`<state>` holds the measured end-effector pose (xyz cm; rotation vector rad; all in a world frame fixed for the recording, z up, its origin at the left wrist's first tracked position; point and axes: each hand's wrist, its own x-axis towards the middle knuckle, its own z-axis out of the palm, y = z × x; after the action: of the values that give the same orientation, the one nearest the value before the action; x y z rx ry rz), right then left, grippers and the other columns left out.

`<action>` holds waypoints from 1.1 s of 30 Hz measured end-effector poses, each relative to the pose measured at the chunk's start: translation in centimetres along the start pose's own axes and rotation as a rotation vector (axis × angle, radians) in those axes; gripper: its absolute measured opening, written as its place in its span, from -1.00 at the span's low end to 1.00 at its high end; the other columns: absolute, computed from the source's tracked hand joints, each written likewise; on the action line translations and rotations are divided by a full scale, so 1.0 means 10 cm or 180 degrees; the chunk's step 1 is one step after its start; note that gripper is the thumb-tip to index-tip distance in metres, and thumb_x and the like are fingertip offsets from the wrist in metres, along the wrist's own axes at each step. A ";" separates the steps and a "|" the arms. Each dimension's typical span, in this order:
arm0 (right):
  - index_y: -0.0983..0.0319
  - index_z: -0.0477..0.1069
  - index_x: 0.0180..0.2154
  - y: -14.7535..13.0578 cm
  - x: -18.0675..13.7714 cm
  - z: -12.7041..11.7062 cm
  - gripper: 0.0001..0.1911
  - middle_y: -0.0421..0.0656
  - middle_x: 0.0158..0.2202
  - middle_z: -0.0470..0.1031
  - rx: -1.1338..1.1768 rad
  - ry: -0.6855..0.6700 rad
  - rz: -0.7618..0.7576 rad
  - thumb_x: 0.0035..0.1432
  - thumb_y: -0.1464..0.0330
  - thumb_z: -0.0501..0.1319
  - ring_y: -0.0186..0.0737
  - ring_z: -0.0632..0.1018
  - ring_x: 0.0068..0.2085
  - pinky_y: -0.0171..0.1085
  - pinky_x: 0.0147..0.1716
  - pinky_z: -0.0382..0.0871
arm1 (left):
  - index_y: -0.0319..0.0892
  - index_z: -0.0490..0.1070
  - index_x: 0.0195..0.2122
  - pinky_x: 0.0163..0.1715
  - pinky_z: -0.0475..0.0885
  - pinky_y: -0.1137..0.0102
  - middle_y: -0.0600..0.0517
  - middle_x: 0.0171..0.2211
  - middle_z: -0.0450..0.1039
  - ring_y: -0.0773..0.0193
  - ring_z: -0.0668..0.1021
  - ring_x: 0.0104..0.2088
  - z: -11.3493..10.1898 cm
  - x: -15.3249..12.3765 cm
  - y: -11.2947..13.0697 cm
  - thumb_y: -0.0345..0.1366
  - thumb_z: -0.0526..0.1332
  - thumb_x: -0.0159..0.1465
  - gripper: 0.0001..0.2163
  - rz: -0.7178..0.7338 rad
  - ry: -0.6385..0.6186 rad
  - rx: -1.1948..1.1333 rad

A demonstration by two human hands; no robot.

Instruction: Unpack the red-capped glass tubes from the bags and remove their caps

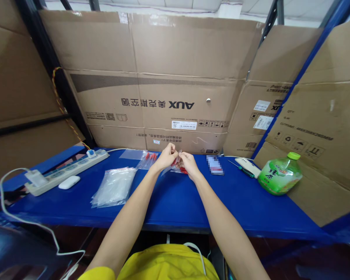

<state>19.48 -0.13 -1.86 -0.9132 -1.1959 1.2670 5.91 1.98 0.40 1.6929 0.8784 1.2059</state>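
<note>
"How are you posed?"

"Your arms [141, 198] reach from the bottom edge to mid-frame, where your left hand [167, 157] and right hand [189, 165] nearly meet, both curled nearly closed, pinching a clear bag [168, 169] above the table [175, 198]."

"What's hard to see?"

"Your hands cover much of the bag. Red pieces [183, 170] show partly by your right hand; I can't tell whether they're inside it. Your yellow sleeve [97, 273] is cut off at lower left."

The bags [115, 186] are thin, glossy plastic, the tabletop [177, 210] smooth, the wall panels [175, 50] matt cardboard.
</note>
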 end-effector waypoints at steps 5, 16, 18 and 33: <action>0.16 0.32 -0.45 -0.02 0.00 0.03 -0.62 -0.26 -0.56 0.43 0.0223 -0.0079 -0.0230 0.06 0.01 0.30 -0.24 0.54 -0.49 -0.27 -0.43 0.49 | -0.06 0.04 -0.27 -0.59 0.20 0.55 0.29 -0.56 0.17 0.47 0.32 -0.62 0.09 -0.04 0.17 -0.41 0.17 0.17 -0.74 -0.0165 0.0134 -0.0561; 0.14 0.26 -0.46 -0.08 -0.01 0.06 -0.63 -0.27 -0.54 0.42 0.0370 -0.0087 -0.0443 0.08 0.02 0.28 -0.23 0.56 -0.45 -0.23 -0.34 0.52 | -0.07 0.04 -0.30 -0.61 0.17 0.52 0.25 -0.54 0.16 0.46 0.28 -0.63 0.09 -0.03 0.25 -0.39 0.18 0.13 -0.74 -0.0388 0.0509 -0.0992; 0.14 0.27 -0.45 -0.10 -0.02 0.07 -0.64 -0.24 -0.50 0.47 0.0347 -0.0079 -0.0498 0.10 0.03 0.27 -0.22 0.58 -0.41 -0.23 -0.31 0.52 | -0.08 0.05 -0.32 -0.59 0.19 0.52 0.21 -0.50 0.20 0.47 0.29 -0.59 0.03 0.00 0.25 -0.40 0.17 0.13 -0.76 -0.0359 0.0825 -0.0987; 0.15 0.31 -0.44 -0.06 -0.05 -0.02 -0.94 -0.14 -0.08 0.55 -0.1020 0.0279 -0.1395 0.04 0.40 0.20 -0.20 0.60 -0.17 -0.24 -0.15 0.52 | -0.09 0.13 -0.22 -0.39 0.21 0.45 0.18 -0.44 0.24 0.38 0.30 -0.48 -0.15 -0.04 0.26 -0.27 0.15 0.36 -0.86 0.0931 0.0998 0.1064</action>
<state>19.80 -0.65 -1.33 -0.8620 -1.4583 0.6912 4.52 1.02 2.92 1.9815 1.0954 1.6250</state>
